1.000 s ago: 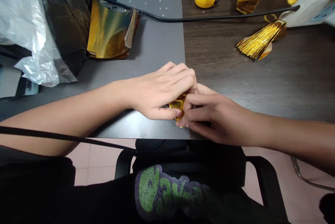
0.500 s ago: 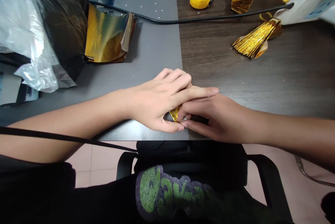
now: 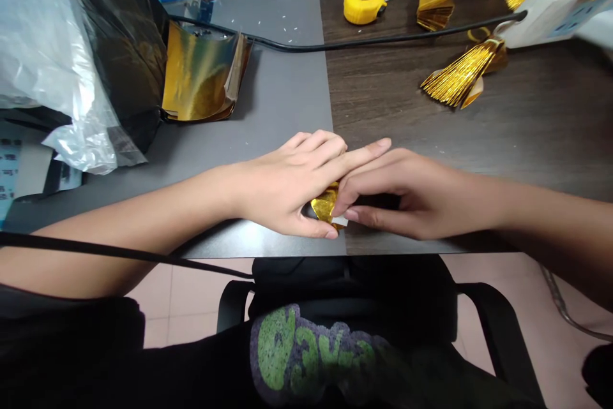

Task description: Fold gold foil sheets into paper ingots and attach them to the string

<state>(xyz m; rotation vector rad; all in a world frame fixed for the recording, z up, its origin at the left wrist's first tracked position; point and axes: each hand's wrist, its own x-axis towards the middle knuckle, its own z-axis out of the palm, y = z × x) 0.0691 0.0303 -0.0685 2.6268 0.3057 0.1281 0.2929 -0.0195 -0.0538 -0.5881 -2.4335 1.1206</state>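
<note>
A small piece of gold foil paper (image 3: 324, 204) with a white underside lies at the table's front edge, mostly covered by my hands. My left hand (image 3: 292, 182) rests over it palm down and holds it against the table, index finger stretched to the right, thumb along its near side. Closed in a pinch, my right hand (image 3: 412, 195) grips the foil paper's right end between thumb and index finger, where a white bit shows. The tip of my left index finger lies close to the right hand's knuckles. How the paper is folded under the left hand is hidden.
Behind lie a yellow tape measure (image 3: 364, 4), a folded gold piece (image 3: 435, 0) and a gold foil tassel (image 3: 462, 74). A black cable (image 3: 345, 45) crosses the table to a white power strip (image 3: 543, 16). At left are a gold foil bundle (image 3: 198, 77) and plastic bag (image 3: 96, 122).
My right hand has shifted slightly up and right, its fingers opening a wider gap from the left hand. More of the gold foil paper and a white bit now show. The view has tilted slightly.
</note>
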